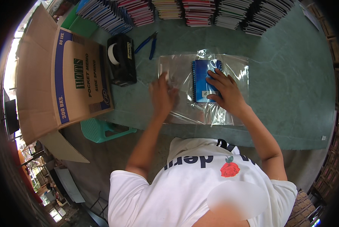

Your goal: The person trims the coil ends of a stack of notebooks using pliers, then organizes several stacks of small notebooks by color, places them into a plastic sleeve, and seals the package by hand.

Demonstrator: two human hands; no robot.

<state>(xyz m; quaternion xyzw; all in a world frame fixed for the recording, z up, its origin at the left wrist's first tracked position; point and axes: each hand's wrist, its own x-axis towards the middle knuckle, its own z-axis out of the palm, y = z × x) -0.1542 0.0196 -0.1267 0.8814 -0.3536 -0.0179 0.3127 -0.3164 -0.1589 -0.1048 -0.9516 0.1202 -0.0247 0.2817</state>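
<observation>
A blue spiral-bound pocket notebook [202,75], perhaps the top of a small stack, lies within a clear plastic sheet or bag [233,113] on the green table. My right hand [226,90] rests spread over the notebook's right half, fingers stretched across its cover. My left hand [163,94] is at the plastic's left edge, smeared by motion; a small pale bit shows near its fingertips, too blurred to name. Whether the left fingers grip the plastic cannot be made out.
Left of the plastic stands a black tape dispenser [122,60] with blue-handled pliers [148,43] beside it. An open cardboard carton [82,79] is at the far left. Several stacks of notebooks [199,13] line the table's [290,87] back edge. A green stool [97,130] sits below.
</observation>
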